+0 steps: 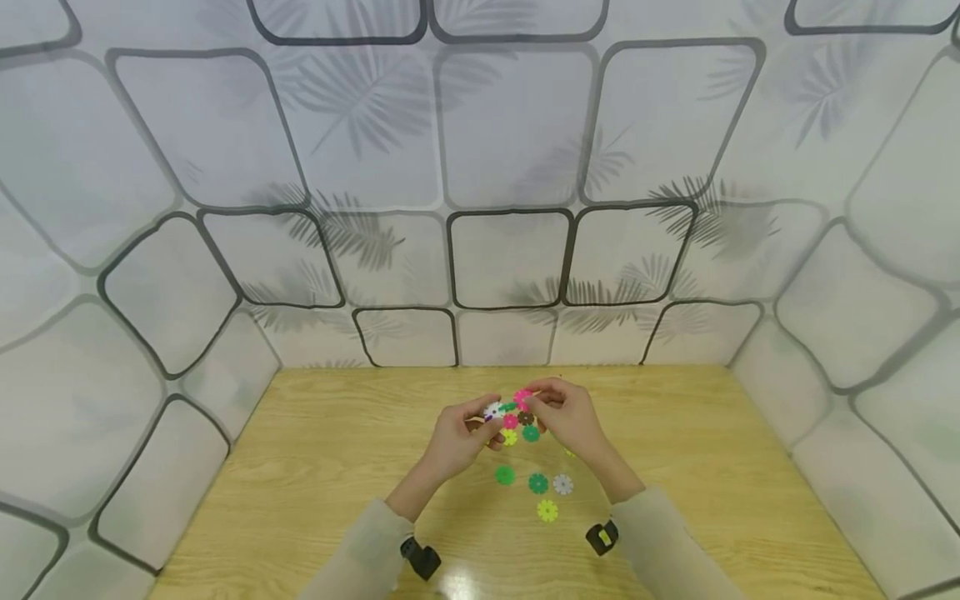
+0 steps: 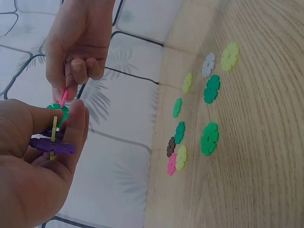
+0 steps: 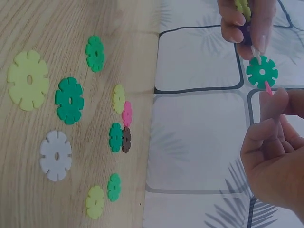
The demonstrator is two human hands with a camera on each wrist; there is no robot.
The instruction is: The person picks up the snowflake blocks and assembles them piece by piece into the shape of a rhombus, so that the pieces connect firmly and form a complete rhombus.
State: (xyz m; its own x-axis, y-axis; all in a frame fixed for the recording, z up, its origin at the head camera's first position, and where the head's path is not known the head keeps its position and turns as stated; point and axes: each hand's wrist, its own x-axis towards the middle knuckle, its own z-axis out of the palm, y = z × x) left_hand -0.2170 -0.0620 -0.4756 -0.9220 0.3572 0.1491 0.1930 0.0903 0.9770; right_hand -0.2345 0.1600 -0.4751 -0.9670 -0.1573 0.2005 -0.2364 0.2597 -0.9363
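My left hand (image 1: 459, 437) holds a small cluster of linked notched plastic discs. In the left wrist view a purple disc (image 2: 61, 146) and an upright yellow disc (image 2: 54, 128) show between its fingers. A white disc (image 1: 492, 410) of the cluster faces up in the head view. At its far end a green disc (image 3: 254, 79) sticks out on edge between the two hands. My right hand (image 1: 572, 417) pinches a pink disc (image 1: 521, 399) by thumb and fingers, its edge meeting the green disc. Both hands are raised above the table.
Loose discs lie flat on the wooden table (image 1: 300, 500): a light green one (image 1: 505, 475), a dark green one (image 1: 537, 483), a white one (image 1: 563, 484), a yellow one (image 1: 547, 511). Farther back sits a group with a brown disc (image 3: 126, 139). Patterned walls enclose the table.
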